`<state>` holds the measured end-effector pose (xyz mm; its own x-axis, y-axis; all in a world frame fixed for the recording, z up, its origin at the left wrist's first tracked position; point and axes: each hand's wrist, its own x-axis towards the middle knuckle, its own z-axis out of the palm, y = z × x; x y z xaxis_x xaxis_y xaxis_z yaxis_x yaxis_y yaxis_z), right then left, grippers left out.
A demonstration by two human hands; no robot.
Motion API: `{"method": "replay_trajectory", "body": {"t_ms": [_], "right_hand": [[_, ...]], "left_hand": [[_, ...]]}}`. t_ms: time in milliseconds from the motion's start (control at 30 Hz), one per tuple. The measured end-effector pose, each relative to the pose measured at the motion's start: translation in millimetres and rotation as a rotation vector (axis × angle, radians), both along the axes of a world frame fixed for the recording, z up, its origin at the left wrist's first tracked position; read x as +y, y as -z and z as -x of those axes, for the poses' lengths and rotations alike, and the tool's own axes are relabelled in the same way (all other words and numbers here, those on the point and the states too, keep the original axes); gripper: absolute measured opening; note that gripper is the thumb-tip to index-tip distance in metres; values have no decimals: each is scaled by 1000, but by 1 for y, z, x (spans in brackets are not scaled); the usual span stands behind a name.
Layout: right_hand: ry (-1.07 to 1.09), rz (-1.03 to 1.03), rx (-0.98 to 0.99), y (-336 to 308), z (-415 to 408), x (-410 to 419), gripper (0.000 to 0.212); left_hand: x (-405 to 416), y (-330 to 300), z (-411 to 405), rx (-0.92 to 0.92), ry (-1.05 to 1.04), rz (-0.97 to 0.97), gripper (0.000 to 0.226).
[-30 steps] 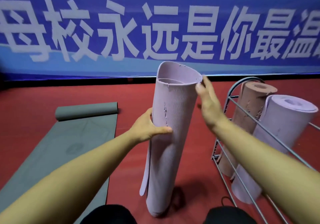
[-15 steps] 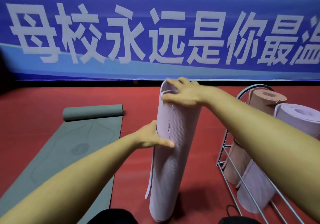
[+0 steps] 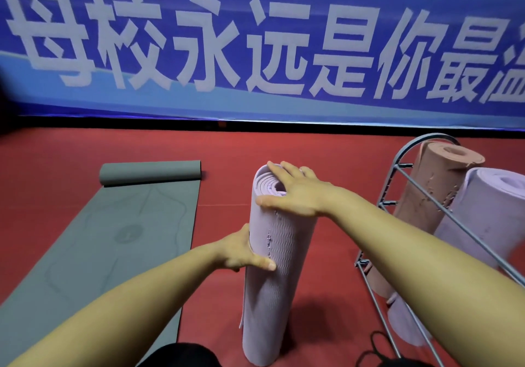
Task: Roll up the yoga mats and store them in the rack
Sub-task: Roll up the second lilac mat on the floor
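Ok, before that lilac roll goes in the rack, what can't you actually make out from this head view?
- Left hand fingers: hidden behind the standing lilac mat.
- Rack base and right side: cut off by the frame edge and the right arm.
- Racked lilac mat: partly cut by the right edge.
- Grey mat near end: out of frame.

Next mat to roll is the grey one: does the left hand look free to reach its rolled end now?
Probably not yet: the left hand grips the upright lilac rolled mat. The grey half-unrolled mat lies unobstructed to its left.
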<state>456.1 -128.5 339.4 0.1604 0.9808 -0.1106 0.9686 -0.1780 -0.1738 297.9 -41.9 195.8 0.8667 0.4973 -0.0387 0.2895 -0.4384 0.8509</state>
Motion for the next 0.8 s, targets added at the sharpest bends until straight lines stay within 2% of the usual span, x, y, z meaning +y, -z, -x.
{"method": "replay_trajectory", "body": {"t_ms": [100,133,200,233,300,333,433,500,567,633,767,800], "right_hand": [[-5,23,9,-4,6,10,103],[-7,6,5,-5,8,11,103],[-19,-44,-9,-2,8,8,103],[-19,-68,-12,0,9,5,102],[-37,-103,-7,5,14,-1,101],[-44,-136,14,7,15,-2,102],[4,-295,169,8,3,-4,104],[90,-374,283,10,-15,-4,93],[127,-314,220,18,-25,-8,84],[124,-213,185,26,-22,-12,84],[99,-160,222,20,-15,2,85],[108,-174,297,15,-13,5,85]], "left_hand": [[-7,-13,7,-65,-43,56,83],[-10,-18,10,-153,-122,159,75],[-22,-36,9,-358,-374,446,39],[-24,-48,7,-411,-470,573,31],[-23,-65,-5,-396,-565,699,62],[-22,-71,-13,-372,-597,723,68],[-27,-84,-27,-354,-735,694,61],[-28,-84,-30,-338,-743,678,51],[-30,-80,-33,-315,-739,690,45],[-35,-80,-35,-339,-740,709,50],[-33,-79,-33,-358,-804,724,58],[-34,-83,-30,-326,-820,709,59]]}}
